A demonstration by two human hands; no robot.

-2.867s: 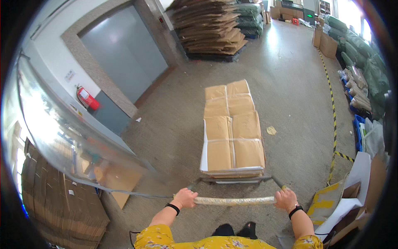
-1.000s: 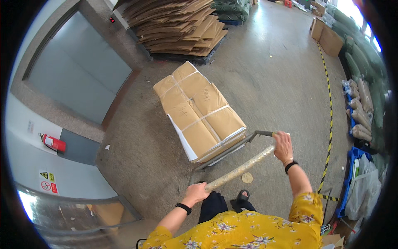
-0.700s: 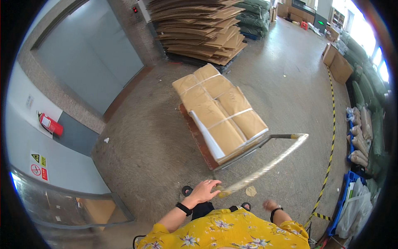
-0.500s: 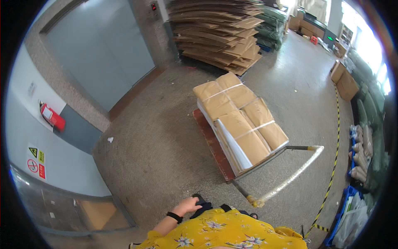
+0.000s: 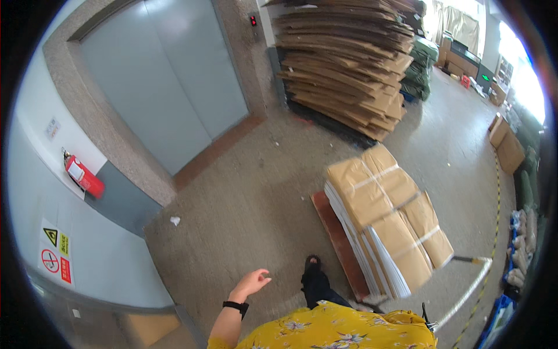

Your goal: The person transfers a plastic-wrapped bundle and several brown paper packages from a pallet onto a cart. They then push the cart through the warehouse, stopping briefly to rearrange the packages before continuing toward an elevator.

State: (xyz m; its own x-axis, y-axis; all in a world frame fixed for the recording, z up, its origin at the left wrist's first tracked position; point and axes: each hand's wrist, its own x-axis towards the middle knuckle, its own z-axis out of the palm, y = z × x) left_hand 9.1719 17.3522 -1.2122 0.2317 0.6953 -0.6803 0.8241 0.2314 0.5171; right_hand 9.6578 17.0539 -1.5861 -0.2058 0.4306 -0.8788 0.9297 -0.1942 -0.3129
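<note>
**Cart standing unheld**

While the left hand (image 5: 251, 283) is hanging open and empty near the lift door (image 5: 168, 81), the loaded cart (image 5: 383, 224) is sitting rightward, its handle (image 5: 468, 291) free; the right hand is hidden. Unattended, it could roll.

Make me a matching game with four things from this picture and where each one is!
Things:
1. fire extinguisher
2. left hand
3. wrapped bundles
4. cardboard stack

Places:
A. on the flat cart
B. right of the lift doors
C. against the left wall
D. empty, raised over the floor

Pairs: 1-C, 2-D, 3-A, 4-B
</note>
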